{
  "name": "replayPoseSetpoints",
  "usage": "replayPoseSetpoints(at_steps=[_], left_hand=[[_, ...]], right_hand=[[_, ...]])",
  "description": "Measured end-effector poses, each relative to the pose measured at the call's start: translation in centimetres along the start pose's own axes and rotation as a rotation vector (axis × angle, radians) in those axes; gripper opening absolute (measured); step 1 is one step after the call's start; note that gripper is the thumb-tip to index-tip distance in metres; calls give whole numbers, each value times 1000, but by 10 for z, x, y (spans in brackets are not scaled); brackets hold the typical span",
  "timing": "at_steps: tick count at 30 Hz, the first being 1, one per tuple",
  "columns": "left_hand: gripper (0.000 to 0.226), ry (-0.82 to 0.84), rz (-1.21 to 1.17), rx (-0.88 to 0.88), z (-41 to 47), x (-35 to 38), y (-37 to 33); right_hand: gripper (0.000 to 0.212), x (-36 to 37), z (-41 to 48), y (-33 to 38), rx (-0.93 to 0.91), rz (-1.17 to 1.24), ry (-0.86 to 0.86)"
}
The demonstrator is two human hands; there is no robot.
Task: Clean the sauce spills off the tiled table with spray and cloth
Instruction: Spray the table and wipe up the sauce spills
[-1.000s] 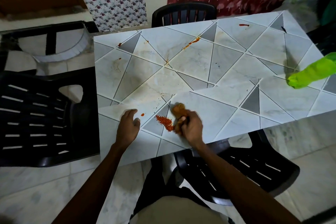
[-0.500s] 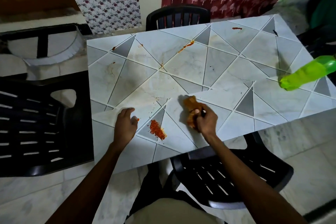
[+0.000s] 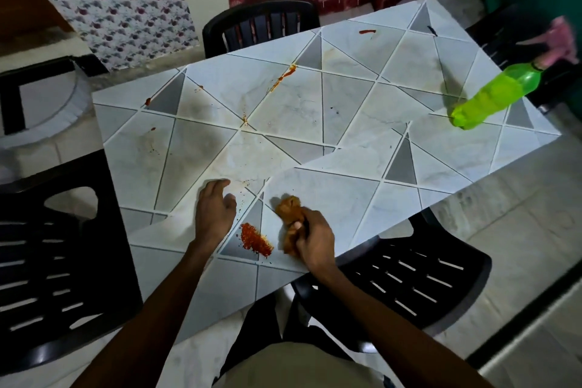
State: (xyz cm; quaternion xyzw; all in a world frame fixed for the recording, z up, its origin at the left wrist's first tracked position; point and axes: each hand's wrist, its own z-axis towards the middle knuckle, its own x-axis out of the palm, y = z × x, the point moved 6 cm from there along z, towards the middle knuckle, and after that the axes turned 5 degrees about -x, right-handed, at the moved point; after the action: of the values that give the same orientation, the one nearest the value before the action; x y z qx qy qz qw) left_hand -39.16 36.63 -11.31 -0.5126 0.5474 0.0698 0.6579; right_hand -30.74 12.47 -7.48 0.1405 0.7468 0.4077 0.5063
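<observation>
We see a tiled table (image 3: 346, 110) carrying red sauce spills (image 3: 255, 240), a green bottle (image 3: 494, 96), and a brown cloth (image 3: 288, 214).

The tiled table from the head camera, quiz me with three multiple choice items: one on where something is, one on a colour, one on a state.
1. Where is the big red sauce patch?
A. between the two hands
B. beside the bottle
C. on a chair

2. What colour is the spray bottle?
A. blue
B. bright green
C. white

3. What is the right hand doing?
A. lying open
B. closed on the cloth
C. holding the bottle

Answers: 1 A, the patch lies between the left hand and the right; 2 B, its body is lime green; 3 B, fingers wrap the brown, stained cloth on the table.
</observation>
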Motion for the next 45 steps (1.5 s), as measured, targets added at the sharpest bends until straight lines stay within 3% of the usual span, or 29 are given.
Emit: replayPoseSetpoints(at_steps=[3,5,7,12,16,20,22,25,29,33,37,42,45], left_hand=[[34,14,19,42,15,5,-13],[35,36,35,98,28,10,-23],[37,59,61,142,39,15,-30],[42,92,120,216,69,24,-40],[42,98,144,244,87,28,-41],[40,102,174,291,94,28,-40],[39,103,193,301,92,27,-39],[42,105,192,310,90,27,-39],[43,107,182,308,91,27,-40],[40,100,154,297,89,24,-42],[37,95,87,285,90,19,-44],[39,69,100,271,94,9,-35],[44,93,158,242,99,7,-22]], right_hand=[[31,8,12,13,-91,71,97],[27,-2,32,11,31,249,99],[28,-23,60,-2,104,338,-16],[38,-114,156,-40,87,6,-298],[38,-153,205,-72,128,-200,-350],[43,-114,197,-63,57,-265,-243],[39,-81,177,-42,5,-223,-107],[50,-26,130,-11,-115,-165,121],[44,19,74,12,-309,-158,191],[44,18,63,23,-254,-21,308],[47,-24,113,18,-135,85,136],[38,-93,226,-12,2,-24,-333],[42,-103,278,-34,91,-192,-353]])
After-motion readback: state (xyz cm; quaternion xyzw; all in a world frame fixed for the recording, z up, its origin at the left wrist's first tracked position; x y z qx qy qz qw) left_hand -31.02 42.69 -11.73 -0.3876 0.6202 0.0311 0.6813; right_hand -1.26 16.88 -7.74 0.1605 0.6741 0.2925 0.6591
